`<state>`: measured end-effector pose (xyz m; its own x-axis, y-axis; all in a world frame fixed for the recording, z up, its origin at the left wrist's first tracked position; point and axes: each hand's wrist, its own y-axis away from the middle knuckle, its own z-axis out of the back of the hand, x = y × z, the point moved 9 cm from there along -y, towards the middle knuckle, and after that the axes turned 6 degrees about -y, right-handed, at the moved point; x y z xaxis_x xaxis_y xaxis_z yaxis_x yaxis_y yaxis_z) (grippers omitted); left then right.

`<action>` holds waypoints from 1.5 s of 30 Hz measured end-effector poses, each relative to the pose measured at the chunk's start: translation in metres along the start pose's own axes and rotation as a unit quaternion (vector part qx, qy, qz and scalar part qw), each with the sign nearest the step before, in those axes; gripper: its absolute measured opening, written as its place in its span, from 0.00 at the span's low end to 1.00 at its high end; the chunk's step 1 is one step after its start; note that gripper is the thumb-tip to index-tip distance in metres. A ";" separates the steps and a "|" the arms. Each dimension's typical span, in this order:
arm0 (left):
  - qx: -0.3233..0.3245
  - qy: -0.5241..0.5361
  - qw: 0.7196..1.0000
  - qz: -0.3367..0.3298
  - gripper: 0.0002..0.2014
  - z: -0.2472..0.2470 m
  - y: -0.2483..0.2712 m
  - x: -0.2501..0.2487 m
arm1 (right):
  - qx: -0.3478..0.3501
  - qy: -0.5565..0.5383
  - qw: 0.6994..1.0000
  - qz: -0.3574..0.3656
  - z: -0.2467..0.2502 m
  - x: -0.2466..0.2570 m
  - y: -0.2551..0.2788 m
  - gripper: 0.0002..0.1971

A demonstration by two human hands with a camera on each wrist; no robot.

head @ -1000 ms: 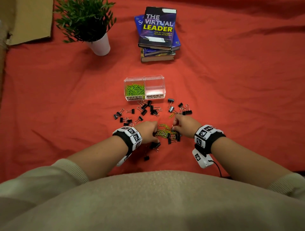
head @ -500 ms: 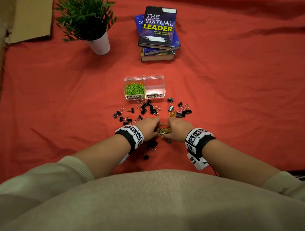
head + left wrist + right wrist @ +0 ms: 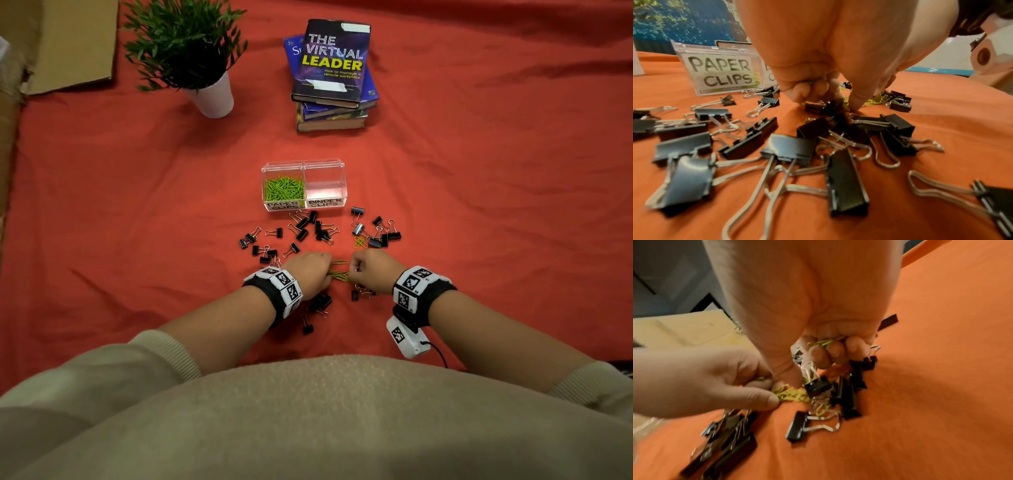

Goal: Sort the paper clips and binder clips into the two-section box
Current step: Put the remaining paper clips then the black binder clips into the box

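A clear two-section box (image 3: 344,186) stands on the red cloth. Its left section, labelled PAPER CLIPS (image 3: 721,71), holds several green paper clips (image 3: 283,187); the right section, labelled BINDER CLIPS, is empty. Black binder clips (image 3: 303,226) lie scattered in front of the box and around both hands. Loose green paper clips (image 3: 339,274) lie in a small pile between the hands. My left hand (image 3: 327,271) pinches at this pile with curled fingers (image 3: 819,91). My right hand (image 3: 356,269) has its fingers (image 3: 820,355) curled round a few green paper clips (image 3: 825,341).
A potted plant (image 3: 191,51) in a white cup stands at the back left. A stack of books (image 3: 334,75) is behind the box. Cardboard (image 3: 68,44) lies at the far left corner. More binder clips (image 3: 378,236) and a yellow-green paper clip (image 3: 359,241) lie right of the box front.
My right hand has moved left, close to the left hand, and closed on paper clips. The loose pile between the hands has shrunk. The left hand has stayed about where it was.
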<state>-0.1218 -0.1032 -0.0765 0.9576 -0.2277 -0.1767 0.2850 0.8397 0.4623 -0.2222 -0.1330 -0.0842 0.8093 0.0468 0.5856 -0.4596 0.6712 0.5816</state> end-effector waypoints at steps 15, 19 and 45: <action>-0.031 0.365 0.925 0.103 0.06 0.013 0.013 0.041 | 0.070 -0.430 0.898 -0.056 0.049 0.037 -0.018 0.10; -0.064 0.414 0.895 0.154 0.06 0.021 0.024 0.069 | 0.073 -0.421 0.903 -0.031 0.063 0.079 -0.034 0.09; -0.076 0.111 0.977 0.165 0.09 0.120 -0.035 0.141 | -0.139 -0.039 0.988 0.056 0.099 0.085 -0.043 0.09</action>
<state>0.0085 -0.2241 -0.0139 0.9586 0.1656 -0.2318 -0.0627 0.9164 0.3953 -0.1696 -0.2311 -0.0032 0.7227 0.0827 0.6862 -0.4184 0.8426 0.3391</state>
